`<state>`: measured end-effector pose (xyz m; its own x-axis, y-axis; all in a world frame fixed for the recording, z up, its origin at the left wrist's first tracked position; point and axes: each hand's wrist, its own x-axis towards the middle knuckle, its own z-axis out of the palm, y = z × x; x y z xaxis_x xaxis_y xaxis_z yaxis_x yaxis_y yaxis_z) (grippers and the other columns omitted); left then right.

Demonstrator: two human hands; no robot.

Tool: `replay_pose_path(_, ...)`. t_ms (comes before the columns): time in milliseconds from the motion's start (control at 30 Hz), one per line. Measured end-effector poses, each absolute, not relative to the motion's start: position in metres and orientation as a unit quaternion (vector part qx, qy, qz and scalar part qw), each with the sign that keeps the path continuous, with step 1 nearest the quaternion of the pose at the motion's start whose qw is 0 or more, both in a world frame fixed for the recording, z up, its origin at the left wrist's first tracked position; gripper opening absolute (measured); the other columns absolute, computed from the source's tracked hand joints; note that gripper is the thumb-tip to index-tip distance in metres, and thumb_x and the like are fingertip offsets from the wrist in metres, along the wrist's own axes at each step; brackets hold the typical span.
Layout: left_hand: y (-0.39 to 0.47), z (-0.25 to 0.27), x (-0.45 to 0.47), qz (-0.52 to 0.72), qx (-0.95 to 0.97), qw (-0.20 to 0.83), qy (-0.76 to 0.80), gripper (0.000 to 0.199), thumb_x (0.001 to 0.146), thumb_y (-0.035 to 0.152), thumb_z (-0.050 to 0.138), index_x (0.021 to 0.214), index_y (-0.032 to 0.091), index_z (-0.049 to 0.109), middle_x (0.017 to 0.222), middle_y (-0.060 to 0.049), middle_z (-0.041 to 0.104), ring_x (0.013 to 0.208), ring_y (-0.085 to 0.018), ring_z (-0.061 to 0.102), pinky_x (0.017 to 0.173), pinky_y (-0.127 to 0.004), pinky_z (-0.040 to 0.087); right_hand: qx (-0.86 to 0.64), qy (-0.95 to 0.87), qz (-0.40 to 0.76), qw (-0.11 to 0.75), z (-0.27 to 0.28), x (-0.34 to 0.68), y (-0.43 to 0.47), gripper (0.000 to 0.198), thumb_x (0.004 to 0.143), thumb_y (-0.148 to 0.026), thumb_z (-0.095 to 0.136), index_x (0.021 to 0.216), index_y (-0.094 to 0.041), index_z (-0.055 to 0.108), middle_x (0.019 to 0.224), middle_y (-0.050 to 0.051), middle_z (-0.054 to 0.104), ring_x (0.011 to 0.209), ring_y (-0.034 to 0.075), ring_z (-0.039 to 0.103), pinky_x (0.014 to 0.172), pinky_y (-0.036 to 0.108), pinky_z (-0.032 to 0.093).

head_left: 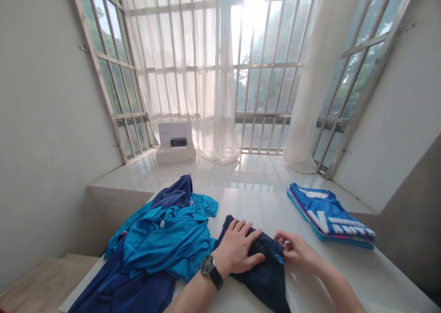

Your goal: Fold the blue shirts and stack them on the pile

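- Barred window: spans the upper half of the frame, angles inward at left and right, shows bright sky and greenery beyond.
- White walls, left and right: flank the window at both edges of the frame.
- Sheer curtains, left and right: hang before the window, reach down to the sill.
- White counter: fills the lower middle of the frame, carries all the clothes.
- Glossy white sill: runs across mid-frame, behind the counter.
- Teal-blue garment: lies crumpled at lower left centre, heaped together with dark blue fabric above and below.
- Navy garment: lies at lower centre under the left hand, between the heap and the folded stack; tapers toward the bottom edge of the frame.
- Folded stack: sits at right, topped with blue cloth bearing white lettering, shows purple and teal layers beneath.
- Left hand: rests palm down on the navy garment, with fingers spread wide.
- Right hand: curls narrow at the navy garment's right edge; cannot tell whether gripping or merely touching.
- White box: stands on the sill at left centre, with lid raised.
- Black wristwatch: circles the left wrist.
- Small dark object: shows at the box's opening, blurred into blocks.
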<state>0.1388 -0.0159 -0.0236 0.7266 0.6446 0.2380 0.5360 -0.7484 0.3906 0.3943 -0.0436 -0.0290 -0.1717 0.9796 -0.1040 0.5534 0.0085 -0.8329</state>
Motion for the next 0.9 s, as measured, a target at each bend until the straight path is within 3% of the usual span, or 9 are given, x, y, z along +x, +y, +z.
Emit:
replay_pose_path(167,-0.012,-0.027,0.142,0.174,0.915,0.139,0.337,0.066,0.089,0.069,0.05,0.147,0.036,0.046,0.152,-0.009,0.048,0.141,-0.037,0.039,0.118,-0.059,0.022,-0.592,-0.672,0.359,0.263,-0.024,0.407,-0.041,0.018,0.073,-0.031,0.056,0.081,-0.02,0.067,0.078,0.002,0.069,0.064,0.017,0.062,0.061,0.028,0.048)
replay_pose_path(300,-0.01,-0.032,0.155,0.177,0.899,0.125,0.381,0.063,0.091,0.066,0.049,0.146,0.035,0.048,0.151,-0.01,0.048,0.141,-0.039,0.038,0.117,-0.061,0.022,-0.617,-0.668,0.205,0.362,-0.027,0.401,-0.036,0.033,0.085,-0.047,0.052,0.097,-0.02,0.067,0.103,0.011,0.072,0.09,0.025,0.068,0.079,0.037,0.054)
replay_pose_path(400,-0.011,-0.034,0.168,0.187,0.874,0.115,0.432,0.064,0.092,0.062,0.046,0.148,0.031,0.046,0.153,-0.013,0.046,0.141,-0.042,0.036,0.116,-0.064,0.02,-0.578,-0.712,0.14,0.375,-0.03,0.388,-0.034,0.034,0.089,-0.049,0.052,0.105,-0.023,0.068,0.119,0.012,0.068,0.113,0.026,0.062,0.101,0.042,0.048)
replay_pose_path(467,-0.012,-0.035,0.176,0.189,0.859,0.115,0.461,0.066,0.093,0.061,0.044,0.15,0.028,0.044,0.153,-0.014,0.045,0.141,-0.044,0.034,0.116,-0.065,0.018,-0.567,-0.729,0.117,0.365,-0.029,0.38,-0.036,0.033,0.089,-0.05,0.053,0.104,-0.025,0.069,0.124,0.011,0.066,0.119,0.027,0.059,0.107,0.045,0.044)
replay_pose_path(567,-0.013,-0.036,0.183,0.188,0.845,0.121,0.485,0.067,0.093,0.06,0.042,0.151,0.026,0.042,0.154,-0.015,0.044,0.141,-0.045,0.033,0.115,-0.067,0.016,-0.579,-0.709,0.061,0.397,-0.022,0.37,-0.048,0.035,0.09,-0.054,0.05,0.097,-0.025,0.068,0.114,0.012,0.068,0.11,0.028,0.062,0.1,0.045,0.047)
replay_pose_path(633,-0.014,-0.038,0.184,0.188,0.84,0.125,0.493,0.068,0.094,0.059,0.041,0.152,0.025,0.041,0.155,-0.015,0.043,0.141,-0.045,0.032,0.116,-0.067,0.015,-0.611,-0.676,0.037,0.411,-0.019,0.362,-0.064,0.038,0.093,-0.057,0.044,0.091,-0.025,0.064,0.093,0.01,0.07,0.087,0.025,0.065,0.084,0.04,0.051)
replay_pose_path(733,-0.015,-0.039,0.185,0.187,0.832,0.131,0.505,0.066,0.095,0.056,0.039,0.152,0.022,0.041,0.157,-0.017,0.04,0.143,-0.046,0.028,0.116,-0.067,0.011,-0.683,-0.63,0.07,0.364,-0.027,0.348,-0.096,0.039,0.093,-0.061,0.04,0.089,-0.028,0.059,0.066,0.003,0.065,0.06,0.022,0.061,0.062,0.035,0.046)
replay_pose_path(900,-0.024,-0.021,0.185,0.125,0.826,0.16,0.526,0.081,0.09,0.069,0.038,0.153,0.018,0.037,0.156,-0.022,0.04,0.141,-0.051,0.031,0.109,-0.073,0.017,-0.763,-0.557,0.15,0.293,-0.057,0.349,-0.135,0.041,0.086,-0.065,0.043,0.102,-0.029,0.055,0.062,0.002,0.069,0.062,0.027,0.068,0.058,0.035,0.044)
